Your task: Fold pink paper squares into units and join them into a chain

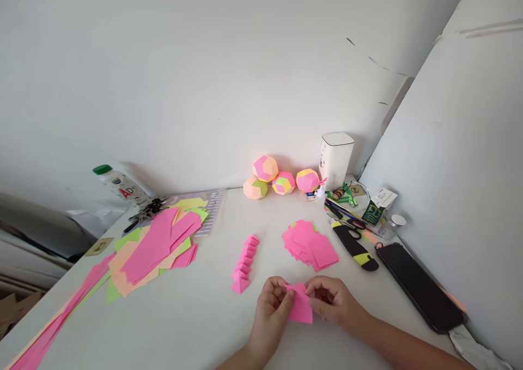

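A small pink square of paper (pixel 301 306) is held up between both hands near the front of the table. My left hand (pixel 274 309) pinches its left edge, thumb on the near face. At the upper right edge, my right hand (pixel 332 300) grips it between thumb and fingers. Just beyond, to the left, a row of folded pink paper pieces (pixel 245 262) lies nested in a line. Behind the hands, slightly right, is a loose pile of pink paper squares (pixel 308 244), with a bit of green showing beneath.
Several folded paper balls (pixel 265 169) rest against the wall beside a white container (pixel 335 160). On the left lie paper strips and sheets (pixel 151 244) and a white bottle (pixel 122 187). A black-and-yellow cutter (pixel 354 246), scissors (pixel 354 228) and a phone (pixel 420 285) line the right side.
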The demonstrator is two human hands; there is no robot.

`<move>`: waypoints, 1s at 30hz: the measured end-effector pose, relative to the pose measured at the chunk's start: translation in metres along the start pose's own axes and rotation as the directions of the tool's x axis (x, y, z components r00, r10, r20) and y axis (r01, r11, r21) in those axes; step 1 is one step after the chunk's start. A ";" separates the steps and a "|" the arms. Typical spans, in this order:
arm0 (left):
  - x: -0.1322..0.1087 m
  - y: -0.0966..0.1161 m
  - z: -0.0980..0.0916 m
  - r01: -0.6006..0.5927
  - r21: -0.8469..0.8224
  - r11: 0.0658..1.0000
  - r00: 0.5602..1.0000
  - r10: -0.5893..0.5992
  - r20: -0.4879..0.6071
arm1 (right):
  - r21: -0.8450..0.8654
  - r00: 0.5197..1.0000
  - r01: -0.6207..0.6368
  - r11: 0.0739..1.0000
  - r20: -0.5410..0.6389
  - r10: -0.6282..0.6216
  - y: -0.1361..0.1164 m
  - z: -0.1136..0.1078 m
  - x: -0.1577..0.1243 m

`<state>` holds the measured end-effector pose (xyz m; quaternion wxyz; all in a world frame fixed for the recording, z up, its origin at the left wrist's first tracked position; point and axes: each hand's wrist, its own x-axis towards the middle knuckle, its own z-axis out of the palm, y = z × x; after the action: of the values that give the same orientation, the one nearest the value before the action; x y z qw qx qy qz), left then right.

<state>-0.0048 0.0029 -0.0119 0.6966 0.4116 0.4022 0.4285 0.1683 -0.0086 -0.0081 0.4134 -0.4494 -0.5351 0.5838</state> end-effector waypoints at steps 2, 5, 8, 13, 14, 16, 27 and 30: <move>0.000 -0.001 0.000 -0.022 -0.007 1.000 1.000 0.022 -0.017 | 0.035 1.000 -0.008 0.999 -0.011 0.009 0.000 -0.001 0.001; -0.001 -0.003 0.001 -0.057 0.006 0.998 0.998 0.057 -0.019 | 0.047 0.998 -0.056 0.997 -0.031 0.057 0.000 -0.002 0.002; -0.003 -0.002 0.001 -0.059 0.066 0.996 0.997 0.056 0.048 | 0.055 0.994 -0.093 0.994 -0.052 0.096 0.002 -0.002 0.002; -0.004 0.003 -0.001 -0.169 0.250 0.953 0.980 0.136 0.144 | -0.001 0.993 -0.114 0.993 -0.030 0.114 0.004 -0.002 0.002; -0.004 0.003 -0.001 -0.199 0.271 0.942 0.974 0.160 0.161 | -0.005 0.994 -0.111 0.994 -0.026 0.110 0.004 -0.002 0.002; -0.003 0.004 -0.003 -0.249 0.290 0.924 0.961 0.199 0.191 | 0.003 0.995 -0.096 0.995 -0.015 0.096 0.003 -0.002 0.002; -0.001 0.001 -0.005 -0.250 0.337 0.908 0.966 0.213 0.144 | -0.003 1.000 0.007 1.000 0.019 -0.007 -0.007 -0.002 0.001; 0.000 -0.002 -0.006 -0.247 0.353 0.902 0.968 0.213 0.132 | -0.016 0.999 0.052 0.999 0.002 -0.052 -0.004 -0.002 0.002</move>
<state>-0.0103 0.0034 -0.0157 0.5694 0.5978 0.3918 0.4061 0.1696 -0.0055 -0.0040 0.4245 -0.4383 -0.5514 0.5689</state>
